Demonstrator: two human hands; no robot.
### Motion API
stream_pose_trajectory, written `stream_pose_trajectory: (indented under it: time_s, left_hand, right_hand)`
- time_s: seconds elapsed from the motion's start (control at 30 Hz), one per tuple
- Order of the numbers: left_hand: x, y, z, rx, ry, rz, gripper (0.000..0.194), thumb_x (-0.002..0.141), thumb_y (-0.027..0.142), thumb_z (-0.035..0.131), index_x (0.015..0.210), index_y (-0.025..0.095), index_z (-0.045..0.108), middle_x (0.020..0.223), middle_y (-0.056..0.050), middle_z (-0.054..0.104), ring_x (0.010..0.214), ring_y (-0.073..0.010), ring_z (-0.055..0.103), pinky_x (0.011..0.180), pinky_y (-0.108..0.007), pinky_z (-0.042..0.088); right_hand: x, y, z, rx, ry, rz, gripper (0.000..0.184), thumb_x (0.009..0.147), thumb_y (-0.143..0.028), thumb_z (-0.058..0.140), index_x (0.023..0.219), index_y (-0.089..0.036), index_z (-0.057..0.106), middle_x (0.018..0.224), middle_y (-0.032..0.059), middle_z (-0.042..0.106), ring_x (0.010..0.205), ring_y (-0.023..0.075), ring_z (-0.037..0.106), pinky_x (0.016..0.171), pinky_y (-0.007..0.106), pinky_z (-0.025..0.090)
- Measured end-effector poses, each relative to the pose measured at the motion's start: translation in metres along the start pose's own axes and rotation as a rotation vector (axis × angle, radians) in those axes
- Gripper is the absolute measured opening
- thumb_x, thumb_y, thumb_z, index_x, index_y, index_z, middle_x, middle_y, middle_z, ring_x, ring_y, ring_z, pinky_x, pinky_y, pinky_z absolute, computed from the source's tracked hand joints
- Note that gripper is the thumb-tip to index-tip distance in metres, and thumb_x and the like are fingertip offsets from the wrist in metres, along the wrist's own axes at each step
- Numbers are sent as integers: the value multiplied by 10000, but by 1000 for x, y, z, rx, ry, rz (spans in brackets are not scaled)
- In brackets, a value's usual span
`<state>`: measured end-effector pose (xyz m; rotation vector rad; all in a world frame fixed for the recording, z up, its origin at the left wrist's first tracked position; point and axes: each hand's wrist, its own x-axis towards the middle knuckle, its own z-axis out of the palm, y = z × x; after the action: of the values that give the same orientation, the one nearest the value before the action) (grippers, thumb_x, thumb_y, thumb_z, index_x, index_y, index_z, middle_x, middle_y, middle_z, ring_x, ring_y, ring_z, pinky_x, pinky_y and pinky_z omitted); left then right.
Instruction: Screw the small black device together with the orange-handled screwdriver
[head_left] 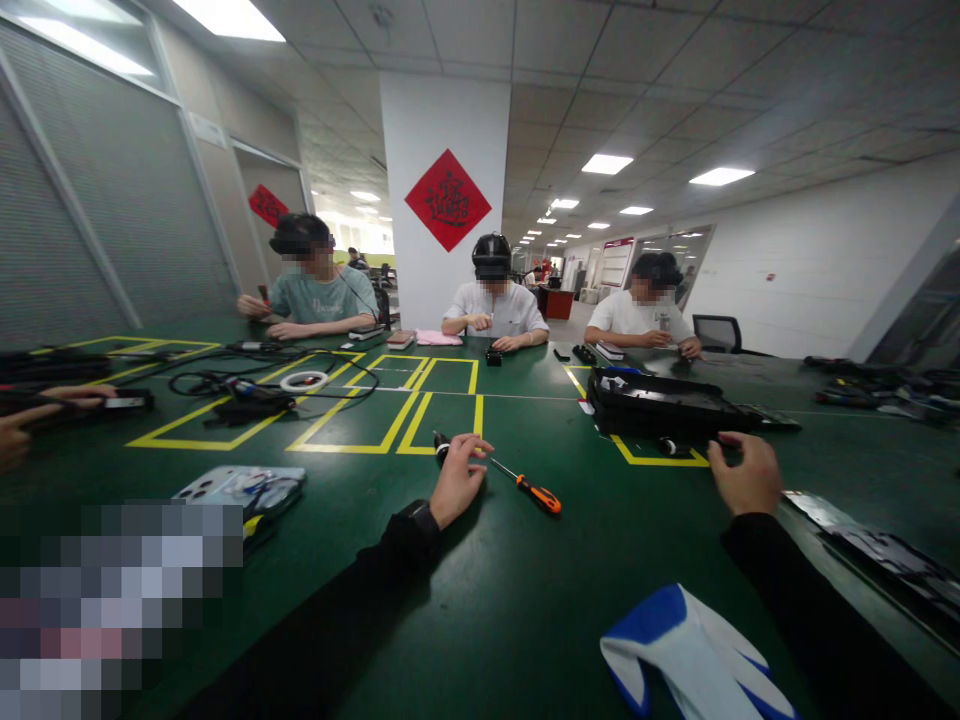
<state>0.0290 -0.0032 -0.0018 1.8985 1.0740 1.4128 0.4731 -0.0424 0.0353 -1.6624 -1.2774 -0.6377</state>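
Observation:
My left hand (459, 478), fingers loosely spread, is over the green table (495, 620). Just behind it is a small black-and-white cylindrical part (441, 445), partly covered by the hand, so whether they touch is unclear. A screwdriver (538, 494) with an orange-and-black handle lies to the right of that hand, its shaft pointing at the fingers. Further right, my right hand (748, 474) is open, thumb and fingers curved apart around nothing. Close to its left lies another black-and-white cylindrical part (673, 448), in front of a long black casing (667, 402).
A blue-and-white glove (697, 650) lies at the near right, beside a long flat metal-and-black part (870, 550). A phone-like box (244, 487) is at left. Cables (345, 365) and a white ring (303, 382) lie beyond. Several people sit around the table.

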Motion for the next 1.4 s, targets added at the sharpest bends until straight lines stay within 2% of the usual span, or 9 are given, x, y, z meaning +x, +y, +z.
stream_pose_trajectory:
  time_s: [0.13,0.23,0.3,0.37,0.47,0.63,1.13,1.3,1.4]
  left_hand:
    - [1,7,6,-322,-13,-167,314,642,72,565,938,165,522,1206,-86,424,895,-130,565,704,-245,497]
    - [-3,16,10,-495,34,-217,284,634,116,610,899,161,519,1238,-87,432,914,-127,574,779,-262,474]
    - [-8,22,14,-586,63,-232,282,620,119,630,874,161,514,1236,-84,438,928,-133,575,801,-273,466]
    - [-12,26,18,-670,90,-259,309,597,116,657,865,159,509,1220,-81,450,933,-139,577,807,-272,463]
    - [-16,29,25,-789,110,-365,349,572,101,675,872,160,505,1153,-77,488,932,-158,581,758,-264,478]
    - [-19,34,30,-913,118,-452,364,550,60,680,856,161,511,1086,-52,504,903,-139,585,736,-243,481]
    - [-22,32,29,-883,87,-448,322,589,121,684,863,164,522,1077,-36,528,798,-85,595,766,-243,481]
    - [-22,34,30,-902,78,-425,316,608,105,680,880,160,528,1044,-44,531,819,-92,594,796,-253,484]
    - [-23,37,30,-836,26,-432,301,663,186,664,931,162,529,1018,-64,546,829,-114,601,786,-283,493]
  right_hand:
    - [-4,-124,-3,344,-401,-210,192,774,-324,480,842,-175,582,807,58,603,738,174,552,694,298,430]
    - [-32,-203,4,607,-694,-366,155,775,-299,511,853,-182,576,794,23,609,719,144,560,633,259,439]
    - [-59,-236,12,707,-771,-418,169,730,-278,583,867,-181,570,777,12,605,706,137,559,618,249,440]
    - [-84,-252,19,735,-711,-402,193,710,-264,614,880,-186,565,798,17,592,710,142,551,625,256,439]
    - [-105,-255,24,724,-590,-386,154,738,-238,589,883,-199,560,810,22,569,705,148,532,645,270,433]
    - [-105,-248,21,718,-528,-419,96,764,-216,563,859,-204,552,827,31,549,701,152,519,671,280,429]
    - [-110,-248,32,700,-507,-536,158,829,-203,477,956,-222,569,867,52,606,838,190,547,756,324,446]
    - [-109,-247,31,786,-495,-427,169,841,-200,448,957,-217,568,871,51,608,833,181,556,762,322,451]
    - [-107,-246,31,836,-467,-345,160,844,-207,435,930,-209,570,855,51,600,818,177,558,743,315,456]
